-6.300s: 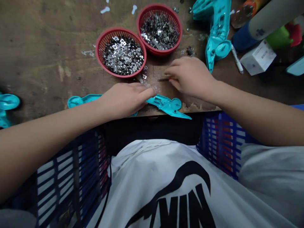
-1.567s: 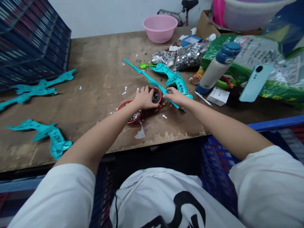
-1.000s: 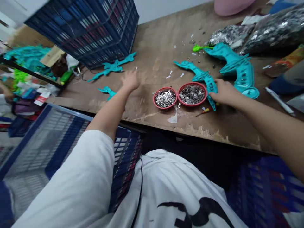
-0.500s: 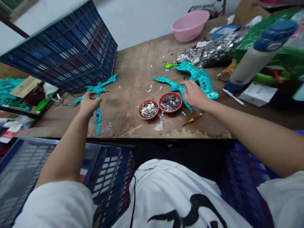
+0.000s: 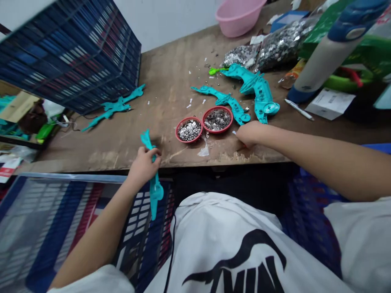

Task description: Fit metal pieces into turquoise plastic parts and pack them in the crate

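Observation:
My left hand (image 5: 143, 165) is closed round a long teal plastic part (image 5: 153, 185), held upright at the table's front edge over a blue crate (image 5: 45, 228). My right hand (image 5: 249, 133) rests on the wooden table (image 5: 171, 93) near its front edge, fingers curled down, and what lies under them is hidden. Just left of it stand two small red baskets (image 5: 189, 130) (image 5: 218, 119) filled with shiny metal pieces. Behind the baskets lie a slim teal part (image 5: 227, 99) and a larger teal shell (image 5: 258, 87).
Stacked blue crates (image 5: 70, 49) fill the table's far left, with two more teal parts (image 5: 113, 106) before them. Bags of metal pieces (image 5: 269, 44), a pink bowl (image 5: 238, 10), a bottle (image 5: 330, 44), a pen (image 5: 299, 109) and a white box (image 5: 330, 103) crowd the right.
My left hand has carried the teal part from the table's left side back to the front edge. My right hand left the teal part by the baskets and came down where the red screwdriver lay.

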Tool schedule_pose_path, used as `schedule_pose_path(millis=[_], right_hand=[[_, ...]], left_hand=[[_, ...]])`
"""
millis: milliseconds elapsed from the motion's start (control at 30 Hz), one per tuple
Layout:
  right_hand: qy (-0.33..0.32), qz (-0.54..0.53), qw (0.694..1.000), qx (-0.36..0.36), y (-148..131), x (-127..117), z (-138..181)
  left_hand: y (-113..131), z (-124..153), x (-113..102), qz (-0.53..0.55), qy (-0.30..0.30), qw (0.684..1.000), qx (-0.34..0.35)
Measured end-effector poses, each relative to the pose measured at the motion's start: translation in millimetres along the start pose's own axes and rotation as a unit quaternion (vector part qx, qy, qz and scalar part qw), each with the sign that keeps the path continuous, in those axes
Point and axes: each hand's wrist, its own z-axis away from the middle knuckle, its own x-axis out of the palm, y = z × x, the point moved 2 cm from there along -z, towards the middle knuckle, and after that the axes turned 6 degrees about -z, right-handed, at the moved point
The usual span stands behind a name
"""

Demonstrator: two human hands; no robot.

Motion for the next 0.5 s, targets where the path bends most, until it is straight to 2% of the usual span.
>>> schedule_pose_path(millis=[67,133,167,233,300,367,433,500], right_hand=[[0.001,0.011,1.0,-0.002,-8,5,0],[0.009,0.019,1.0,-0.007,-14,5,3],[0.006,0.034,0.999,-0.013,-16,4,5],[-0.029,0.077,0.996,-0.038,-19,-1,12],[-0.073,0.081,0.99,-0.086,-21,-9,19],[-0.089,0.021,0.986,-0.139,-23,-19,24],[-0.073,-0.072,0.978,-0.181,-23,-29,25],[-0.049,-0.157,0.963,-0.212,-24,-38,26]], left_hand=[[-10,-14,16,0.027,-0.046,0.999,-0.01],[-10,-25,26,0.108,-0.107,0.988,-0.013],[-8,-28,29,0.156,-0.141,0.978,-0.001],[-1,-28,32,0.202,-0.183,0.96,0.071],[2,-24,30,0.131,-0.155,0.963,0.18],[0,-21,30,-0.009,-0.1,0.96,0.261],[-4,-23,33,-0.114,-0.085,0.943,0.3],[-5,-30,37,-0.158,-0.104,0.928,0.321]])
